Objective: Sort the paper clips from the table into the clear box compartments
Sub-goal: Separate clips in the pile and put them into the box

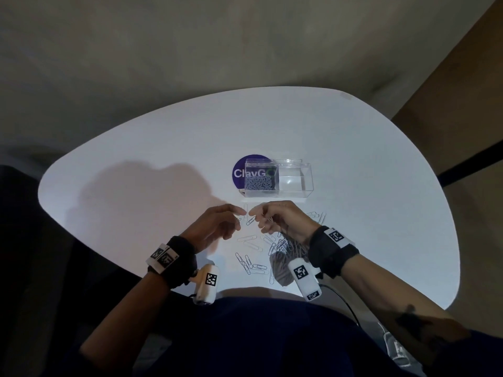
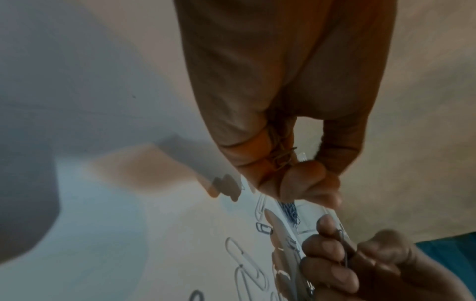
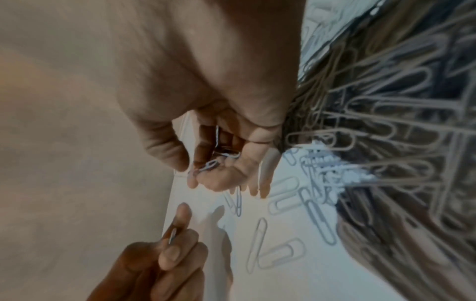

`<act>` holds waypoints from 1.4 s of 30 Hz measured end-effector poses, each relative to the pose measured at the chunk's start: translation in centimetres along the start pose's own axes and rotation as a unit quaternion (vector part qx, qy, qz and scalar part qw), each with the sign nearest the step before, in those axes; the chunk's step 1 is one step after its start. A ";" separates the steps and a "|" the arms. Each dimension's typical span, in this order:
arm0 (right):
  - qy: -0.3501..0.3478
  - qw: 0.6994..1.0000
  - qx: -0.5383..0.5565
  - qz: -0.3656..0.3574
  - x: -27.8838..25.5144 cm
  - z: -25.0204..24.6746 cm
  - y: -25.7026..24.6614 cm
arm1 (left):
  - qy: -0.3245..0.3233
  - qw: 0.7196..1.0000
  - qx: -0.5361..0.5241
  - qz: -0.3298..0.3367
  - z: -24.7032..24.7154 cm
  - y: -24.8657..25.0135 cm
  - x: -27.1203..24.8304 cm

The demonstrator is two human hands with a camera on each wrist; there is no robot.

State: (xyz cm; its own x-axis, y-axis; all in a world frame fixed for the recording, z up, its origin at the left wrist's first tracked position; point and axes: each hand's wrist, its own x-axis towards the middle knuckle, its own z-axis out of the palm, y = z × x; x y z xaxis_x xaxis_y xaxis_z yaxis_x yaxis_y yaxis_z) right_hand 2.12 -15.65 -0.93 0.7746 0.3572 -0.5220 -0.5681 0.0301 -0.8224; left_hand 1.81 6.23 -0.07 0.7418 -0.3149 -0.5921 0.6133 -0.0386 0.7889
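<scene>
The clear two-compartment box (image 1: 307,183) stands on the white table (image 1: 163,148) just beyond my hands. Its left compartment holds several small dark clips (image 1: 259,183); the right one looks bare. My left hand (image 1: 236,218) pinches a thin paper clip (image 3: 172,235) between thumb and fingers, with small clips (image 2: 281,158) tucked in its curled fingers. My right hand (image 1: 258,219) faces it, fingers curled round several small clips (image 3: 210,165). Large silver clips (image 1: 253,244) lie scattered below both hands, and a tangled pile (image 1: 283,247) sits under the right wrist.
A round purple sticker (image 1: 241,172) lies behind the box's left side. More large clips (image 1: 318,217) lie right of my right hand. The table's near edge (image 1: 245,289) runs close to my body, and a dark cable (image 1: 345,303) hangs off it at the right.
</scene>
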 end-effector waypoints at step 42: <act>-0.108 0.825 -0.535 -0.142 -2.8 2.0 0.7 | -0.013 0.814 0.558 0.162 -0.1 -3.1 -0.6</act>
State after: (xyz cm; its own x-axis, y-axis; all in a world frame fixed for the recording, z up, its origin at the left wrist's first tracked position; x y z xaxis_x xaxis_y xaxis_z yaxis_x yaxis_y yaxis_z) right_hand -1.02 -14.75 0.48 0.7005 0.6398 -0.3161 0.2893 -0.6595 -0.6938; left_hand -0.49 6.60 -2.18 0.8009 -0.4995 -0.3301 -0.2528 -0.7820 0.5697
